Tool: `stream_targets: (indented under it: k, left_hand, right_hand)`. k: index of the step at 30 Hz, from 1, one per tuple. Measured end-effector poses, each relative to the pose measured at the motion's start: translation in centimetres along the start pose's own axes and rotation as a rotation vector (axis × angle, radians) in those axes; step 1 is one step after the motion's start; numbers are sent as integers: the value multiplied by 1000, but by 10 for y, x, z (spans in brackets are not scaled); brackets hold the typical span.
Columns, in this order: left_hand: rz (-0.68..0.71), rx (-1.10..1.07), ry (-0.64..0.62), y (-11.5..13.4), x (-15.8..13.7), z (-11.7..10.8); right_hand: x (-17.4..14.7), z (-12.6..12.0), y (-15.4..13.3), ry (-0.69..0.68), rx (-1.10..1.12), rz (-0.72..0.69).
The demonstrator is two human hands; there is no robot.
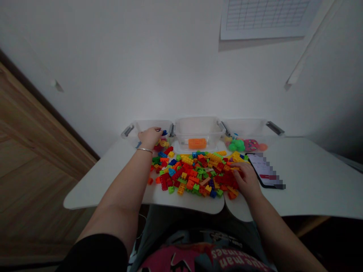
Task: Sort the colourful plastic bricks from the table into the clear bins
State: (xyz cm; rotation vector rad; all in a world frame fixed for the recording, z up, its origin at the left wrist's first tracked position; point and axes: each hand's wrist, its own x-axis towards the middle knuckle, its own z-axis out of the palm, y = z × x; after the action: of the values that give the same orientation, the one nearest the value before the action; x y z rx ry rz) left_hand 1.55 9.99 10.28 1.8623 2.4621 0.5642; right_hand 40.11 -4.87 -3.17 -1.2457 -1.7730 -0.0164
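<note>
My left hand (149, 137) reaches over the left clear bin (153, 123), its fingers closed on a small dark blue toy brick (164, 132). Below it in that bin lie yellow and red pieces (162, 144). A wide pile of coloured toy bricks (193, 173) covers the middle of the table. At the right edge of this pile rests my right hand (247, 179), with thumb and forefinger apart. Its fingertips touch or hover by red and orange bricks (227, 179); I see nothing clearly held there.
The middle clear bin (198, 122) contains an orange block-like item (197, 143). In the right clear bin (246, 124) are green balls (237, 145) and a pink item (251, 144). A phone (263, 170) lies right of my right hand on the white table (309, 177).
</note>
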Motion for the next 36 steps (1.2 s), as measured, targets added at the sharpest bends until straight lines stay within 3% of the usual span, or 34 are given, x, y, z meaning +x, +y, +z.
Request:
stream_targets:
  k: [8,16,21,25,29,36]
  left_hand:
    - [59,-133,125,-9,-9,0]
    - [198,-577,210,-29,-46,-8]
    - [255,-457,261,-46,-92,-8]
    - [318,-293,115,-57,-120,7]
    - [311,-38,-25,-56,-136,20]
    - [348,209,-58,-47,-148,23]
  right_hand:
    - [-1,0,0,-4,-8,2]
    - [-1,0,1,-3,1,6]
    - [-1,1,2,5,5,7]
    - [-2,1,1,7,2,10]
    - [-2,1,0,2,0,5]
    - [-2,0,0,5,0,4]
